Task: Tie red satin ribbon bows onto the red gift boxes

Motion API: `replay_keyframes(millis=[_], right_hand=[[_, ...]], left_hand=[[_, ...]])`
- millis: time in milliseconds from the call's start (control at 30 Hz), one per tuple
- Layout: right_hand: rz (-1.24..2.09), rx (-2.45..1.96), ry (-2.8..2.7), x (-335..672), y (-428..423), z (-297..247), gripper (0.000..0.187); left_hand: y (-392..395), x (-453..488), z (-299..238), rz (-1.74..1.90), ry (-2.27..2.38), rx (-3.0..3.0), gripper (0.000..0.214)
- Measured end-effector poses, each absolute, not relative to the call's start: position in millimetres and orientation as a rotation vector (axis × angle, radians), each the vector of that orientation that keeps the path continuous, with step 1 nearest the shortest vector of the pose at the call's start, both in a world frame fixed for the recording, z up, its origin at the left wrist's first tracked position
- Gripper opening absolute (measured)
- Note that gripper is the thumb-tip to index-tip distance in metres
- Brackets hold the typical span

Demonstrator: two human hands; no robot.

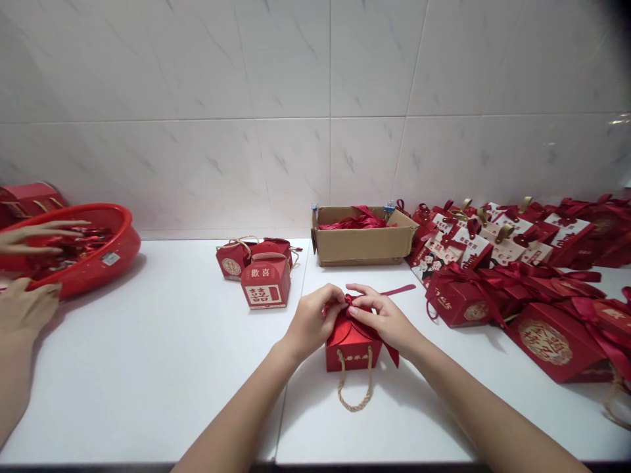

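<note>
Two grips closed on one red ribbon [351,301] | left hand [311,320] and right hand [387,318] pinch it atop red gift box [351,349], 6 o'clock on desk [172,368] | bow seemingly mid-tie; satin likely needs steady tension.

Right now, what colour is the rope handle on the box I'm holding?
Gold: the twisted cord hangs from the red box, clearest in the head view.

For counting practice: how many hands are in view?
4: left hand and right hand pinching the ribbon on the box; far left, a co-worker's upper hand over the basin, lower hand below it.
</note>
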State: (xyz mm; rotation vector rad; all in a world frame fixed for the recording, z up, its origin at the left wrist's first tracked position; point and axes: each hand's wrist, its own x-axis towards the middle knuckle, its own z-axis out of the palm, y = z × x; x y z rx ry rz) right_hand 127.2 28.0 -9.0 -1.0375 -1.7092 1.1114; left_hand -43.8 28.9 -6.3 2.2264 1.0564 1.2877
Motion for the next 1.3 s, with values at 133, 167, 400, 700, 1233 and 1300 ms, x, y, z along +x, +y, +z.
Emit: replay_keyframes(millis=[133,167,400,700,1233,1300], right_hand=[[1.294,-0.960,-1.639,127.3,27.1,-7.7,0.030],[1.313,-0.950,-1.612,127.1,27.1,-8.8,0.031],[1.346,-0.912,-1.544,126.6,27.7,-13.3,0.030],[1.405,-0.900,-1.409,123.2,28.9,-18.0,0.031],[1.135,-1.102,-1.606,137.1,23.2,-2.1,0.042],[0.988,-1.120,-1.686,142.6,25.2,-2.3,0.033]], left_hand=[[29.7,-41.1,-9.2,1.350,1.077,2.131,0.005],[30.0,-40.7,-9.0,1.362,1.086,2.113,0.005],[29.9,-39.6,-4.5,1.395,1.059,1.968,0.008],[25.3,-41.0,2.4,1.346,1.063,2.031,0.009],[24.4,-48.9,11.3,1.017,1.172,2.209,0.011],[23.8,-49.2,11.3,1.008,1.153,2.216,0.010]])
